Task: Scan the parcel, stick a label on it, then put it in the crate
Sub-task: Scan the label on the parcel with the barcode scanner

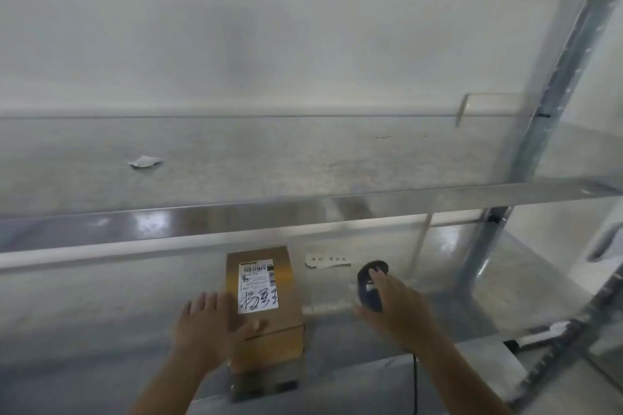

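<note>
Up on the dull grey metal shelf (pixel 303 158), a crumpled white scrap of paper (pixel 145 161) lay toward its left. Below, the left hand (pixel 209 323) pressed flat, fingers spread, against the left side of the rectangular brown cardboard parcel (pixel 266 310) at the worktop's (pixel 101 330) front edge; its white printed label (pixel 258 286) faced up. A white paper strip (pixel 328 260) lay behind. The right hand (pixel 396 301) curled around the black plastic handheld scanner (pixel 370 285).

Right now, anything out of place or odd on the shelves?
One stray item: a crumpled white scrap of paper lies alone on the upper shelf. Below, the parcel sits flat under the left hand, the right hand is on the scanner. No crate in view.
</note>
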{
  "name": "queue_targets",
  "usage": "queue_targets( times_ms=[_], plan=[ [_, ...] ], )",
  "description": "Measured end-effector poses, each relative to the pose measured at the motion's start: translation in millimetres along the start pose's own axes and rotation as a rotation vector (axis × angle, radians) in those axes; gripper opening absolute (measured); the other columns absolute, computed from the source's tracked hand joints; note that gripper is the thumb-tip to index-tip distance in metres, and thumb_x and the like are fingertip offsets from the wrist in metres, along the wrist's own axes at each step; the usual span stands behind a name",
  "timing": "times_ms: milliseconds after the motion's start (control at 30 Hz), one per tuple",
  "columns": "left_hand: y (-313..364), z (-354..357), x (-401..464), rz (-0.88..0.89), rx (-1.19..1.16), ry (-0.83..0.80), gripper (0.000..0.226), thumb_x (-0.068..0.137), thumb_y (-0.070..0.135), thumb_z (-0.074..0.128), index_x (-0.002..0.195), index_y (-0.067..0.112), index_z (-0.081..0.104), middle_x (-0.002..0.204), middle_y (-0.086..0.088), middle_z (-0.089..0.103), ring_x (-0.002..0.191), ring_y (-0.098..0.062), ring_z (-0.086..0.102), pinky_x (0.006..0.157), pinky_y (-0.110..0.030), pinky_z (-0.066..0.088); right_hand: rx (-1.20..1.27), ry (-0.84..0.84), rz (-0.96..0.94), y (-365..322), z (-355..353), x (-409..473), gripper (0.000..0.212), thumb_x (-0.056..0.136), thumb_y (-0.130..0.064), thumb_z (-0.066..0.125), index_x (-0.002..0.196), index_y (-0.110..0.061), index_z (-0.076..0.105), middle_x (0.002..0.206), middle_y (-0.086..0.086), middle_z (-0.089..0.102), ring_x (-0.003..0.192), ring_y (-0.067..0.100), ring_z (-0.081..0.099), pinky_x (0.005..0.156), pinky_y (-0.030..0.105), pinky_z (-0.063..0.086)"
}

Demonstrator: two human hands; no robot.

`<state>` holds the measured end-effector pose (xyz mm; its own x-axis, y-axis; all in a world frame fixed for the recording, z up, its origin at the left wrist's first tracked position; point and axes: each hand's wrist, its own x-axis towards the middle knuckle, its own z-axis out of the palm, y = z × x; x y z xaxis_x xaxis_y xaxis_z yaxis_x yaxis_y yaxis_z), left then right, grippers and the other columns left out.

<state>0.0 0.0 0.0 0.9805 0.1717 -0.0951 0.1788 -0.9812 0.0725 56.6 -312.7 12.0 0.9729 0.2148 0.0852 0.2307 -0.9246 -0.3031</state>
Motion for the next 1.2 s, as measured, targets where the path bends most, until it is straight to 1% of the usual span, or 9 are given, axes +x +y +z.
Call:
queue_targets(
  times_ms=[133,200,300,433,533,667,833,1033,1200],
  plan=[
    [0,12,9,-0.053,-0.098,-0.032,0.098,0.072,0.082,0.028,0.142,0.014,0.022,0.145,-0.002,0.04,0.135,-0.022,0.034,0.114,-0.04,0.022,0.024,-0.047,0.077,7,10,14,0.083,0.074,-0.07,0.04,0.139,-0.019,0.037,0.141,0.001,0.049,0.124,0.019,0.049,0.105,0.041,0.04],
    [1,32,11,-0.087,-0.214,-0.114,0.106,0.072,0.08,0.035,0.147,0.013,-0.001,0.147,-0.005,0.04,0.132,-0.024,0.039,0.114,-0.041,0.025,0.033,-0.119,0.13,11,19,21,0.083,0.079,-0.062,0.051,0.146,-0.019,0.027,0.148,0.003,0.038,0.133,0.024,0.039,0.11,0.044,0.032],
    [-4,56,11,-0.087,-0.47,-0.156,0.114,0.06,0.086,0.039,0.138,0.034,-0.026,0.144,-0.002,0.046,0.124,-0.027,0.05,0.109,-0.046,0.034,0.042,-0.129,0.171,18,28,30,0.085,0.081,-0.056,0.057,0.149,-0.02,0.02,0.151,0.005,0.032,0.137,0.027,0.032,0.111,0.044,0.027],
    [-4,54,14,-0.116,-0.516,-0.122,0.117,0.059,0.092,0.025,0.145,0.023,-0.015,0.145,0.003,0.045,0.133,-0.025,0.041,0.116,-0.051,0.017,0.047,-0.204,0.257,38,47,43,0.082,0.08,-0.058,0.054,0.145,-0.019,0.026,0.148,0.007,0.036,0.132,0.029,0.039,0.106,0.043,0.033],
    [-3,54,20,-0.17,-0.561,-0.096,0.116,0.061,0.09,0.018,0.147,0.015,-0.002,0.143,-0.002,0.047,0.13,-0.027,0.045,0.114,-0.052,0.021,0.039,-0.28,0.265,92,97,71,0.085,0.068,-0.076,0.046,0.13,-0.019,0.039,0.132,0.01,0.053,0.109,0.028,0.057,0.087,0.042,0.046],
    [-3,60,23,-0.173,-0.534,-0.031,0.09,0.078,0.074,0.032,0.143,0.013,0.014,0.139,-0.002,0.052,0.127,-0.028,0.047,0.113,-0.051,0.021,0.035,-0.126,0.269,82,86,63,0.072,0.074,-0.042,0.062,0.134,-0.012,0.037,0.124,0.011,0.052,0.107,0.029,0.057,0.088,0.039,0.05],
    [1,59,19,-0.146,-0.609,0.009,0.064,0.085,0.06,0.043,0.131,0.018,0.028,0.133,-0.001,0.057,0.122,-0.029,0.051,0.112,-0.047,0.025,0.185,-0.135,0.369,83,83,73,0.055,0.084,-0.032,0.062,0.125,-0.002,0.043,0.116,0.016,0.058,0.102,0.03,0.059,0.085,0.035,0.051],
    [6,56,16,-0.167,-0.664,0.021,0.054,0.085,0.057,0.047,0.124,0.023,0.03,0.131,-0.001,0.058,0.119,-0.028,0.054,0.109,-0.048,0.031,0.131,-0.134,0.396,85,83,79,0.026,0.093,-0.023,0.051,0.105,-0.002,0.059,0.103,0.013,0.066,0.089,0.024,0.063,0.07,0.025,0.045],
    [5,61,8,-0.154,-0.831,0.009,0.063,0.075,0.063,0.052,0.124,0.031,0.028,0.13,0.001,0.058,0.115,-0.025,0.056,0.1,-0.048,0.043,0.289,-0.199,0.428,77,84,76,0.024,0.092,-0.025,0.053,0.097,-0.003,0.06,0.092,0.012,0.065,0.082,0.023,0.062,0.073,0.03,0.051]
  ],
)
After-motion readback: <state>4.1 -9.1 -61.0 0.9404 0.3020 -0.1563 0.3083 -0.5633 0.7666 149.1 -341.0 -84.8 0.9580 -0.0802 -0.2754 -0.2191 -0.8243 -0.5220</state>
